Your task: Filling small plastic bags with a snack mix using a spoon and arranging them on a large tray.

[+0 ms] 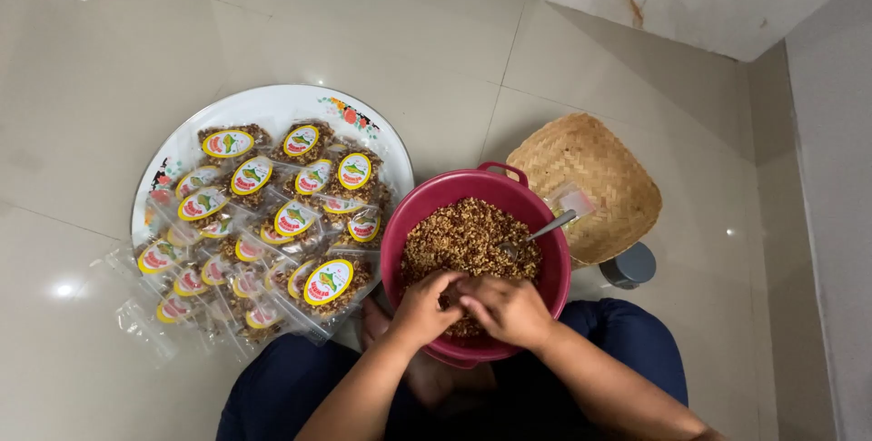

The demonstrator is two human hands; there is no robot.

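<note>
A dark pink plastic bowl [409, 214] rests on my lap, filled with brown crumbly snack mix [468, 237]. A metal spoon [545, 230] stands in the mix at the right side. My left hand [425, 307] and my right hand [507, 309] meet over the bowl's near edge, fingers curled together and touching the mix. What they pinch between them is hidden by the fingers.
A round white enamel tray [272, 105] on the left holds several clear packets of the snack with yellow oval labels [329, 281], some spilling onto the tiled floor. A woven bamboo basket [590, 173] sits right of the bowl, a small grey lid [629, 266] beside it.
</note>
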